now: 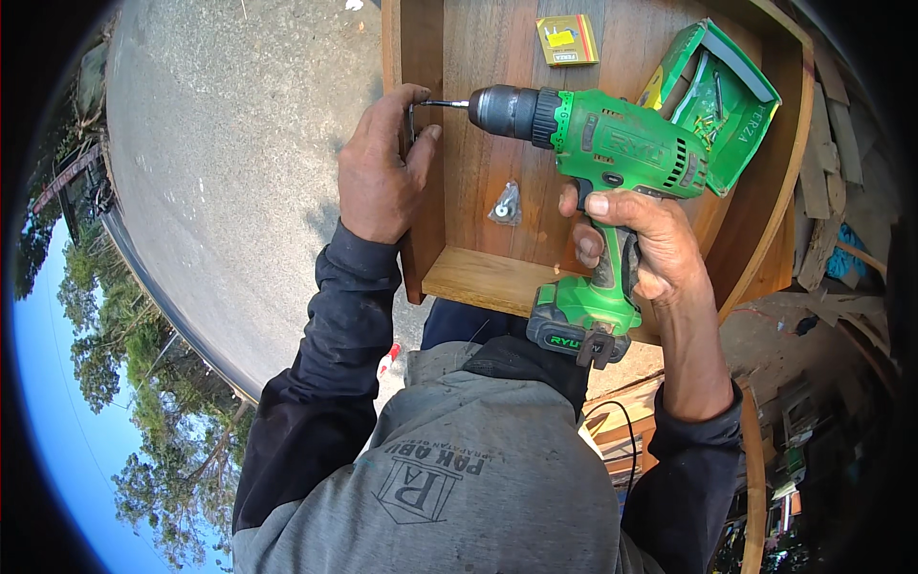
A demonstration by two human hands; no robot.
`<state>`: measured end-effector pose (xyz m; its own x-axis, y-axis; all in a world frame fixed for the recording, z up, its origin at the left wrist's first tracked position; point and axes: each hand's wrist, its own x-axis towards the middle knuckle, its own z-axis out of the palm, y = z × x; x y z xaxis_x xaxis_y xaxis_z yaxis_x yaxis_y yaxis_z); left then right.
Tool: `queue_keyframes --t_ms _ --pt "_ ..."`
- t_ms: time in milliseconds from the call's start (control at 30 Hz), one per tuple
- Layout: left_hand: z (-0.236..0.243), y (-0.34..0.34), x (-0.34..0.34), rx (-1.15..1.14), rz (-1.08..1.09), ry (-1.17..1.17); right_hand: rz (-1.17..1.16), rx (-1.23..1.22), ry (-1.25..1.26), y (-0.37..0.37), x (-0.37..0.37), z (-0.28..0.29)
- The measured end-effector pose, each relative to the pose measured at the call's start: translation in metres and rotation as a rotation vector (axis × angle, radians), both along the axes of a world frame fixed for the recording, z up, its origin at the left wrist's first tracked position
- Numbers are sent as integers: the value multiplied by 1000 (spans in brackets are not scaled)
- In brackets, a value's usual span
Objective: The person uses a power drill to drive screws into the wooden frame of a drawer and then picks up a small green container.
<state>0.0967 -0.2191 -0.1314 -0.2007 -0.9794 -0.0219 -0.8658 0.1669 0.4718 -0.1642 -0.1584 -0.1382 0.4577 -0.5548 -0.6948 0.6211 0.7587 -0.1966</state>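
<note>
A green cordless drill [626,143] is in my right hand [660,234], which wraps round its grip with the index finger at the trigger. The drill lies level, its black chuck [497,110] facing left. From the chuck a thin driver bit [446,103] reaches to the left side panel [428,210] of an open wooden box-like piece. My left hand [382,182] is curled over that panel's edge, index finger beside the bit's tip and thumb lower down. Between them shows a thin metal piece [412,124], partly hidden by the fingers; a screw cannot be made out.
Inside the wooden piece lie a small yellow and brown box [567,40], a small plastic bag [506,205] with a round part, and an open green carton [741,158] holding screws. Wood offcuts [830,163] lie at right. Paved ground [229,143] stretches along the left.
</note>
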Motion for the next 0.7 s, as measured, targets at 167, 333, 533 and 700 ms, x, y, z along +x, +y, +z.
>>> queue_keyframes --t_ms 167,333,533,700 --pt "0 0 0 12 5 -1 0 -6 -15 0 0 -2" --pt "0 0 0 16 8 8 -8 -1 -13 0 0 0" --pt "-1 0 0 -12 -4 8 -2 11 -1 -1 1 3" --pt "1 0 -1 8 2 -5 -10 -7 -17 0 1 -2"
